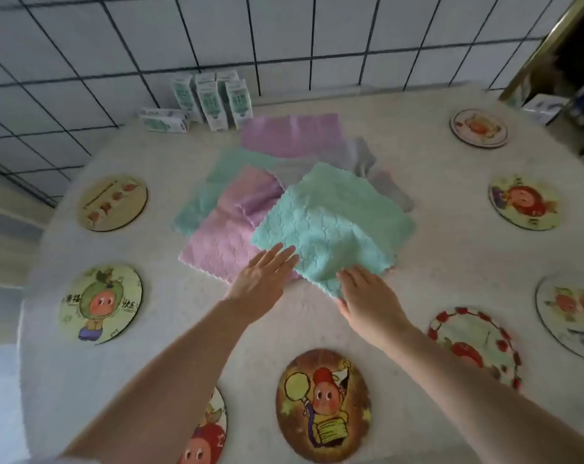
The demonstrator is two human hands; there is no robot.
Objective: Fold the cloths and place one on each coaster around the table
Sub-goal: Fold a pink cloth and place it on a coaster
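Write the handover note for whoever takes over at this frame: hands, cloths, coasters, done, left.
Left grip: flat, fingers straight, fingertips at the edge of the top mint-green fleece cloth.
Right grip: seems to pinch that cloth's near corner.
Pink, purple, grey and green cloths lie unfolded and overlapping on the white fuzzy table.
Eight round picture coasters ring it, all bare.
Done: nothing placed. Left: fold each cloth, one per coaster.

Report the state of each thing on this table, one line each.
Top mint cloth, unfolded, near corner held by right hand.
Left hand, open, fingers straight at that cloth's edge.
Pink cloth, unfolded, flat, partly covered.
Purple cloth, unfolded, flat, at the back.
Coasters, all bare.
Cartons, most upright, some lying flat.
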